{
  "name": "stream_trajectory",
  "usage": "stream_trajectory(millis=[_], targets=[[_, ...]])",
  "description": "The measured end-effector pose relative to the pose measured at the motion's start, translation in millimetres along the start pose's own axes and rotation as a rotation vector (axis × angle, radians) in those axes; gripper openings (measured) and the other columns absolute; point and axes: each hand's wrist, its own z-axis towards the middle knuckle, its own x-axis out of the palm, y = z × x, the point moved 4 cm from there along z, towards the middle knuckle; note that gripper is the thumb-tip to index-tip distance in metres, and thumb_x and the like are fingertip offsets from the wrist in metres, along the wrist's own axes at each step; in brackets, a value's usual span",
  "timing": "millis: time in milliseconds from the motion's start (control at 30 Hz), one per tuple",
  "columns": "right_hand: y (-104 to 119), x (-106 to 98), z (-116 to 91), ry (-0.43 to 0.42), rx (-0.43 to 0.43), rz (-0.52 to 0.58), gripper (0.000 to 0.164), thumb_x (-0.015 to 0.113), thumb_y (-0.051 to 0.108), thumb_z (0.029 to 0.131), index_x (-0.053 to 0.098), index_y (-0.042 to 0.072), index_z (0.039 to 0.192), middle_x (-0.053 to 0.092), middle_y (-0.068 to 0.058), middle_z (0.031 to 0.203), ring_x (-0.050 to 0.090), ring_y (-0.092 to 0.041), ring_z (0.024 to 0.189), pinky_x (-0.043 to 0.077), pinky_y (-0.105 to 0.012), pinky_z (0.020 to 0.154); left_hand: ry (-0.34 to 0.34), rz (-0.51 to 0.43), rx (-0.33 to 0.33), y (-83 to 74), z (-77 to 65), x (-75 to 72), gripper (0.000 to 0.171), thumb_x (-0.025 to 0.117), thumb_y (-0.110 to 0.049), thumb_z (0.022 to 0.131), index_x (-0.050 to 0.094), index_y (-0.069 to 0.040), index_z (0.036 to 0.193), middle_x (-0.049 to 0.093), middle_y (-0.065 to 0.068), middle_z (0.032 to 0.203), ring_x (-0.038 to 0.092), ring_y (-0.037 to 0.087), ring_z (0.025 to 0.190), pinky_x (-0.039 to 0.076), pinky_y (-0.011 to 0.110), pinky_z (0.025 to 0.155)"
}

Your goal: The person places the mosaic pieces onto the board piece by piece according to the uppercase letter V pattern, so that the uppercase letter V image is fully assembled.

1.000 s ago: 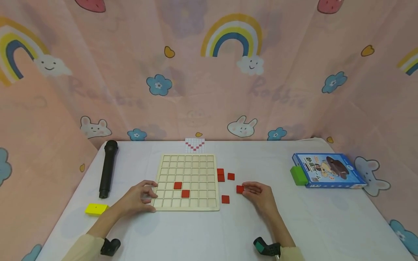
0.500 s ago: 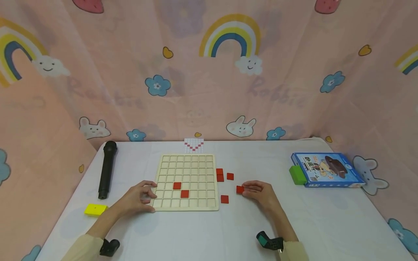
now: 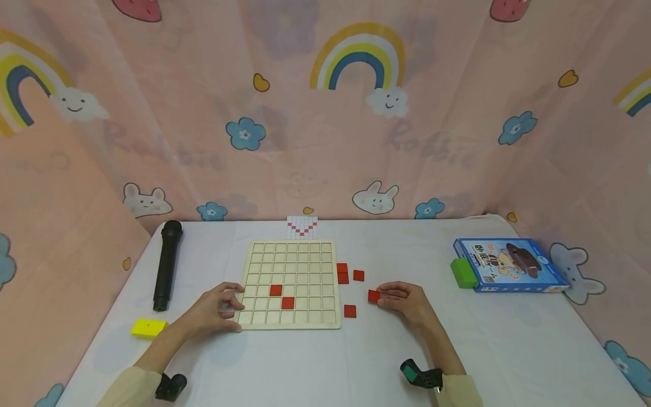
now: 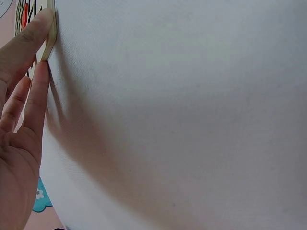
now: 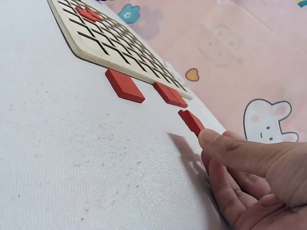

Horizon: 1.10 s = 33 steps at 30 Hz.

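In the head view, a pale wooden grid board (image 3: 338, 299) lies flat on the white table. Two red square tiles (image 3: 276, 290) sit diagonally in its cells. My left hand (image 3: 213, 308) holds the board's near left corner, thumb at the corner and fingers along the left edge. Right of the board, my right hand (image 3: 404, 302) pinches a red tile (image 3: 373, 296) between thumb and fingers; the right wrist view shows this held tile (image 5: 191, 121) over its shadow. Several loose red tiles (image 3: 350, 311) lie between the board and this hand.
Behind the board, a small card (image 3: 302, 227) shows a red V pattern on a grid. A black microphone (image 3: 168, 265) and a yellow block (image 3: 149, 328) lie at left. At right, a green block (image 3: 464, 273) touches a blue box (image 3: 513, 265).
My right wrist has shifted slightly to the right while the fingers keep their pinch on the tile. The left hand and board stay put; the head view drifts very slightly.
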Motion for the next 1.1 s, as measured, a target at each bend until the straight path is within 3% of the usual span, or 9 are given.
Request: stream_trajectory(millis=[500, 700, 933, 1100], targets=[[5.2, 4.5, 7.4, -0.036, -0.035, -0.087, 0.035, 0.072, 0.011, 0.085, 0.064, 0.0, 0.117, 0.067, -0.016, 0.112, 0.065, -0.027, 0.103, 0.053, -0.028, 0.091, 0.022, -0.013, 0.026, -2.2, -1.2, -2.2, 0.029, 0.087, -0.004, 0.062, 0.068, -0.006, 0.083, 0.048, 0.013, 0.131, 0.054, 0.034, 0.113, 0.056, 0.028, 0.082], [4.1, 8.5, 12.6, -0.068, -0.023, -0.07, 0.034, 0.073, 0.01, 0.085, 0.064, 0.002, 0.117, 0.067, -0.014, 0.113, 0.064, -0.025, 0.104, 0.053, -0.023, 0.088, 0.027, -0.015, 0.029, -1.0, -0.8, -2.7, 0.028, 0.087, -0.005, 0.063, 0.068, -0.007, 0.084, 0.048, 0.012, 0.131, 0.053, 0.034, 0.114, 0.056, 0.027, 0.082], [7.8, 15.8, 16.0, -0.067, -0.05, -0.065, 0.032, 0.071, 0.006, 0.086, 0.064, 0.0, 0.117, 0.066, -0.016, 0.114, 0.064, -0.027, 0.103, 0.053, -0.023, 0.087, 0.042, -0.012, 0.083, 1.6, 1.4, -3.0, 0.027, 0.087, -0.006, 0.064, 0.068, -0.007, 0.083, 0.048, 0.014, 0.13, 0.052, 0.036, 0.114, 0.056, 0.026, 0.081], [9.5, 23.0, 18.4, -0.072, -0.059, -0.045, 0.032, 0.07, 0.003, 0.085, 0.064, -0.001, 0.116, 0.066, -0.017, 0.114, 0.065, -0.027, 0.102, 0.053, -0.023, 0.087, 0.033, 0.015, 0.069, 1.8, 2.0, -2.3, 0.028, 0.088, -0.008, 0.063, 0.068, -0.008, 0.082, 0.049, 0.012, 0.129, 0.051, 0.036, 0.115, 0.056, 0.025, 0.081]])
